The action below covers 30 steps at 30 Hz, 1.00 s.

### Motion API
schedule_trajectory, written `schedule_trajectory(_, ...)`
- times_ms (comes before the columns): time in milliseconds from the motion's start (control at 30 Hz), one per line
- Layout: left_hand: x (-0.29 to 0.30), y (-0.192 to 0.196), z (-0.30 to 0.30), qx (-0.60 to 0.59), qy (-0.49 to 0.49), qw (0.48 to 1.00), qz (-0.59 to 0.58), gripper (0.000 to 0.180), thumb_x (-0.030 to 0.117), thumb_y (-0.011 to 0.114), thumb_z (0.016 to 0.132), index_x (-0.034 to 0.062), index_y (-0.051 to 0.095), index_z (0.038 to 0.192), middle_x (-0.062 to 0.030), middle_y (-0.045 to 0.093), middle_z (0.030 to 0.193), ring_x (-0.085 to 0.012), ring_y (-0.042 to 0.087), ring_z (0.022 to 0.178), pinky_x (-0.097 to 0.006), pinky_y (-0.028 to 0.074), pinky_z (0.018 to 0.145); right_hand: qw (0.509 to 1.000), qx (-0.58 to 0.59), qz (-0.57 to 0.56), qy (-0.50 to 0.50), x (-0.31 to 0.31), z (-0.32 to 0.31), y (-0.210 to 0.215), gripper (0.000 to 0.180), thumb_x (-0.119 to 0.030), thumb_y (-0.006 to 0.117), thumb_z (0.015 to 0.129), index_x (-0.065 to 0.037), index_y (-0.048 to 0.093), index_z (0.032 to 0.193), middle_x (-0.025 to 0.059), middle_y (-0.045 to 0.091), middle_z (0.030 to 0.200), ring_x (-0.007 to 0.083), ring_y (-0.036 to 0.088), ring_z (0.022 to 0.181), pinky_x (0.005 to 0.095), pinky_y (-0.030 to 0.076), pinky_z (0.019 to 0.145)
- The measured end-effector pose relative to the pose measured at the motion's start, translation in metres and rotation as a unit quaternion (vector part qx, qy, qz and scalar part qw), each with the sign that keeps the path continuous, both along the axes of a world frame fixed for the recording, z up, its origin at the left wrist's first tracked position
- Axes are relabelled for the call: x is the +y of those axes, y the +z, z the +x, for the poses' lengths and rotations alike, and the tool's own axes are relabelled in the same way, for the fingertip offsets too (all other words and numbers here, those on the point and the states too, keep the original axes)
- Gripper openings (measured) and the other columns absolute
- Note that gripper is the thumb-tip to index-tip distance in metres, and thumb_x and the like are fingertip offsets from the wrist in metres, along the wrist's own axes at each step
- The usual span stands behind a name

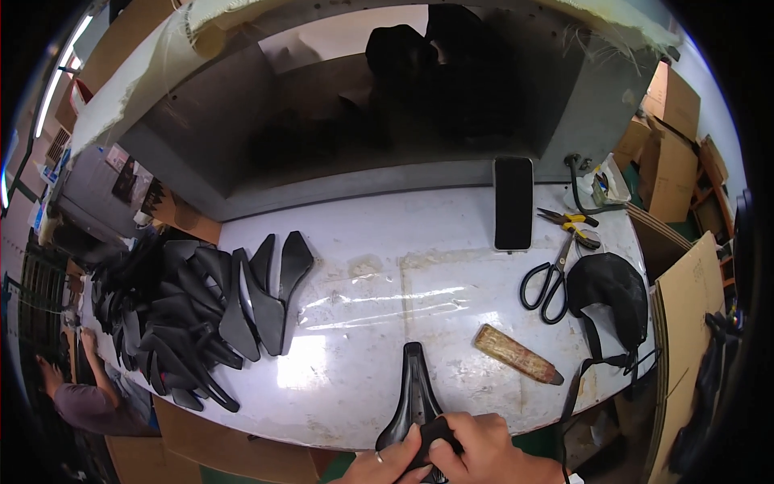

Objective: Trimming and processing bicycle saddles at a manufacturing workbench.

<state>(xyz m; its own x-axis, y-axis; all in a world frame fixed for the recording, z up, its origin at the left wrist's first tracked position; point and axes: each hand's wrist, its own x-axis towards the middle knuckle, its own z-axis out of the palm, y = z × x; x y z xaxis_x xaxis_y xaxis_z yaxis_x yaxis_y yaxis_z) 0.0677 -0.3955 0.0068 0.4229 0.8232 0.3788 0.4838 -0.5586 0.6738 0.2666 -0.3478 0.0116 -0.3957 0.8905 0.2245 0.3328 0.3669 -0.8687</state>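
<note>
A black bicycle saddle lies at the front edge of the table, its narrow nose pointing away from me and its hollow side showing. Over its wide rear end, my left hand is closed with thumb and fingers pinching black material. My right hand closes on the same rear part from the other side, thumb pressed down. Between the two hands bulges a soft-looking black piece; where it joins the saddle is hidden by my fingers. Just right of the saddle rests a worn tan-handled tool with a dark tip.
Black saddle-shaped pieces are heaped at the left. Further right are a phone, scissors, yellow-handled pliers and a black padded item with a strap. A grey hood stands behind. Another person sits far left.
</note>
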Motion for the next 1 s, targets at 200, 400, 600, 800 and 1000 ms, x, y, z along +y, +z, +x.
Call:
schedule_trajectory(200, 0.010, 0.007, 0.004, 0.020, 0.069, 0.995, -0.069, 0.058, 0.002, 0.072, 0.090, -0.0074, 0.049, 0.143, -0.0263, 0.064, 0.111, -0.0419, 0.068, 0.094, -0.044, 0.059, 0.079, 0.996, -0.075, -0.052, 0.005, 0.019, -0.002, -0.012, 0.039, -0.006, 0.064, 0.091, 0.004, 0.058, 0.129, 0.0210, 0.064, 0.086, 0.0372, 0.064, 0.066, 0.0439, 0.051, 0.056)
schedule_trajectory(400, 0.033, -0.009, -0.018, 0.021, 0.071, 0.965, -0.252, 0.053, 0.007, 0.069, 0.095, -0.0025, 0.052, 0.144, -0.0186, 0.066, 0.100, -0.0353, 0.069, 0.083, -0.042, 0.057, 0.069, 0.965, -0.226, -0.115, 0.067, 0.006, 0.009, -0.012, 0.061, -0.011, 0.064, 0.096, -0.002, 0.041, 0.152, 0.0219, 0.063, 0.102, 0.0419, 0.064, 0.084, 0.0486, 0.052, 0.065)
schedule_trajectory(600, 0.071, -0.051, -0.020, 0.018, 0.089, 0.969, -0.231, 0.052, 0.001, 0.069, 0.092, -0.0030, 0.055, 0.142, -0.0170, 0.061, 0.073, -0.0299, 0.062, 0.061, -0.038, 0.052, 0.059, 0.983, -0.163, -0.081, -0.004, 0.035, -0.004, -0.041, 0.042, -0.007, 0.061, 0.097, 0.000, 0.056, 0.138, 0.0209, 0.062, 0.090, 0.0406, 0.063, 0.073, 0.0465, 0.052, 0.061)
schedule_trajectory(800, 0.083, -0.063, -0.027, 0.042, 0.085, 0.975, -0.200, 0.050, 0.002, 0.072, 0.089, -0.0020, 0.061, 0.137, -0.0117, 0.058, 0.068, -0.0246, 0.058, 0.054, -0.035, 0.049, 0.052, 0.980, -0.168, -0.110, -0.009, 0.045, -0.006, -0.046, 0.037, -0.005, 0.061, 0.097, -0.001, 0.060, 0.133, 0.0221, 0.064, 0.094, 0.0406, 0.066, 0.077, 0.0456, 0.054, 0.063)
schedule_trajectory(1000, 0.090, -0.063, -0.028, 0.053, 0.080, 0.975, -0.203, 0.048, 0.003, 0.073, 0.089, -0.0021, 0.062, 0.135, -0.0091, 0.056, 0.065, -0.0215, 0.056, 0.051, -0.034, 0.048, 0.048, 0.975, -0.180, -0.133, 0.008, 0.051, -0.005, -0.048, 0.036, -0.006, 0.062, 0.097, 0.002, 0.060, 0.132, 0.0227, 0.067, 0.100, 0.0411, 0.068, 0.083, 0.0452, 0.056, 0.068)
